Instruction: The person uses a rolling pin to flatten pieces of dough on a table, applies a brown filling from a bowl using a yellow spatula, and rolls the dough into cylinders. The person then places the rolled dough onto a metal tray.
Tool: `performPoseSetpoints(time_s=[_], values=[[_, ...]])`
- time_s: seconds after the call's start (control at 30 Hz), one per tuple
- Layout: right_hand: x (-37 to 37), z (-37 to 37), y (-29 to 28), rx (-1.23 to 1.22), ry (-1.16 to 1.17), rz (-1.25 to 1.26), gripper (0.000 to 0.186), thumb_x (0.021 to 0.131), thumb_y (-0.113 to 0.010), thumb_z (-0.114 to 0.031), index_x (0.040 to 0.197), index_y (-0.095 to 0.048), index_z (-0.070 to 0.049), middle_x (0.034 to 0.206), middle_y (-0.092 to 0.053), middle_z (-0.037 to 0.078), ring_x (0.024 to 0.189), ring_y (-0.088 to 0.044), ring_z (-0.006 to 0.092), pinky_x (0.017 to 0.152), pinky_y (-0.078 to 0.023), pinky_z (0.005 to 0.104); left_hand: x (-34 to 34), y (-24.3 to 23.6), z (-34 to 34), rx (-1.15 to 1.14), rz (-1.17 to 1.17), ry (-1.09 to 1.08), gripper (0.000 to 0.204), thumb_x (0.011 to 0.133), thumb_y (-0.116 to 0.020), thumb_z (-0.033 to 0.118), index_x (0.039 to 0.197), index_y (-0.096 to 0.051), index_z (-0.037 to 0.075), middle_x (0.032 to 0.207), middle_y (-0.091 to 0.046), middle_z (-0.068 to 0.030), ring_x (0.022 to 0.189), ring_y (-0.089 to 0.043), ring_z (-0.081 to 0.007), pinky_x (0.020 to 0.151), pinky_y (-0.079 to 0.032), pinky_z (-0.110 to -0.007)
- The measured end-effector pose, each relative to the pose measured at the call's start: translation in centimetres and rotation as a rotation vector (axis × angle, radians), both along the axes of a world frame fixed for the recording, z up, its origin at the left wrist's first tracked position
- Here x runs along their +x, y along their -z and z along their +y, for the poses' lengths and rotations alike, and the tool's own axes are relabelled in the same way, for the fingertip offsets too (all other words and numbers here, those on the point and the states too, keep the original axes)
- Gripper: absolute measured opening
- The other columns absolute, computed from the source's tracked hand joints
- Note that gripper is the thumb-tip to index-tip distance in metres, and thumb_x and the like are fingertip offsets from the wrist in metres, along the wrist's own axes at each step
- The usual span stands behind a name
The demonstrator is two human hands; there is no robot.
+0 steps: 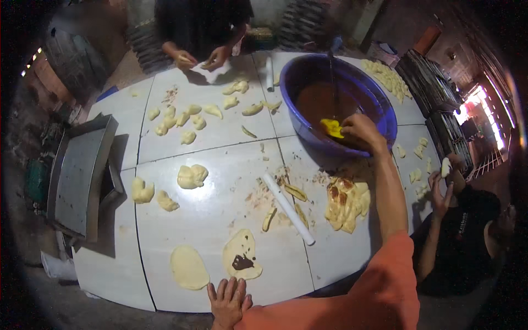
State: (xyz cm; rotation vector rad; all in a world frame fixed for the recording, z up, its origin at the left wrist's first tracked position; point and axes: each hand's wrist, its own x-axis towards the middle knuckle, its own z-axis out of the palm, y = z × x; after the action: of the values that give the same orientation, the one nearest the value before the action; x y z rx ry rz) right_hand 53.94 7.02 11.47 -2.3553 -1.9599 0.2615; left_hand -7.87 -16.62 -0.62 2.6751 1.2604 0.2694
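Observation:
My right hand point(364, 132) reaches over the near rim of a big blue tub point(291, 113). Its fingers are closed on a small bright yellow piece point(331, 128) whose exact kind I cannot make out. Brown contents point(316, 102) lie inside the tub, and a thin dark stick point(334, 77) stands in it. My left hand point(229, 300) rests on the table's near edge, fingers stretched and empty. Just beyond it lies a flat dough round point(242, 247) with a dark brown smear point(242, 262) on it. A plain flat dough round point(188, 268) is to its left.
A white rolling pin point(289, 209) lies mid-table beside banana-like strips point(296, 192). Dough lumps point(192, 176) are scattered about, with a browned dough pile point(347, 204) at right. A metal tray point(82, 176) stands left. One co-worker point(201, 33) works opposite, another point(462, 236) at right.

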Motion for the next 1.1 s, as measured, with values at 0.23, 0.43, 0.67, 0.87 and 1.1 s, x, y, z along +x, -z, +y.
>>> performPoseSetpoints(time_s=[0.23,0.43,0.67,0.87,1.1], values=[[-1.0,1.7,0.8,-0.232,-0.051,0.398,0.028,0.090,-0.075,-0.019,0.108,-0.077,0.002,0.088,-0.077,0.008,0.073,-0.068,0.0187,0.068,-0.052,0.0349,1.4,-2.2,0.3,0.044,-0.127,-0.017,0.052,0.091,-0.069,0.035,0.137,-0.065,0.012,0.136,-0.062,-0.0140,0.126,-0.055,-0.0351,0.110,-0.033,-0.067],[0.2,-0.3,-0.5,-0.281,0.204,0.903,0.031,0.094,-0.076,-0.019,0.115,-0.074,0.004,0.078,-0.070,0.004,0.061,-0.057,0.0077,0.054,-0.045,0.0249,1.2,-2.2,0.2,0.024,-0.131,-0.014,0.055,0.090,-0.070,0.035,0.139,-0.063,0.011,0.138,-0.060,-0.0161,0.128,-0.053,-0.0367,0.111,-0.031,-0.067],[-0.5,-1.6,-2.6,-0.262,0.169,0.947,0.040,0.094,-0.076,-0.029,0.120,-0.072,0.001,0.079,-0.069,0.003,0.058,-0.057,0.0064,0.052,-0.045,0.0246,1.3,-1.8,0.3,0.072,-0.183,-0.012,0.054,0.089,-0.071,0.032,0.137,-0.064,0.008,0.136,-0.061,-0.0174,0.127,-0.055,-0.0376,0.110,-0.032,-0.068],[-1.9,-2.3,-3.6,-0.214,0.206,1.007,0.042,0.095,-0.076,-0.027,0.123,-0.068,0.003,0.076,-0.067,0.002,0.053,-0.055,0.0064,0.046,-0.043,0.0230,0.2,0.4,-0.3,0.008,-0.130,-0.049,0.053,0.091,-0.069,0.040,0.137,-0.064,0.014,0.138,-0.059,-0.0139,0.127,-0.053,-0.0349,0.111,-0.031,-0.067],[-8.7,-3.3,-5.7,-0.143,0.176,1.051,0.030,0.094,-0.073,-0.017,0.115,-0.068,0.004,0.079,-0.064,0.003,0.059,-0.055,0.0082,0.050,-0.045,0.0233,-0.6,0.8,-0.5,-0.004,-0.197,-0.032,0.046,0.089,-0.075,0.038,0.128,-0.068,0.015,0.135,-0.059,-0.0098,0.125,-0.054,-0.0318,0.108,-0.035,-0.064]])
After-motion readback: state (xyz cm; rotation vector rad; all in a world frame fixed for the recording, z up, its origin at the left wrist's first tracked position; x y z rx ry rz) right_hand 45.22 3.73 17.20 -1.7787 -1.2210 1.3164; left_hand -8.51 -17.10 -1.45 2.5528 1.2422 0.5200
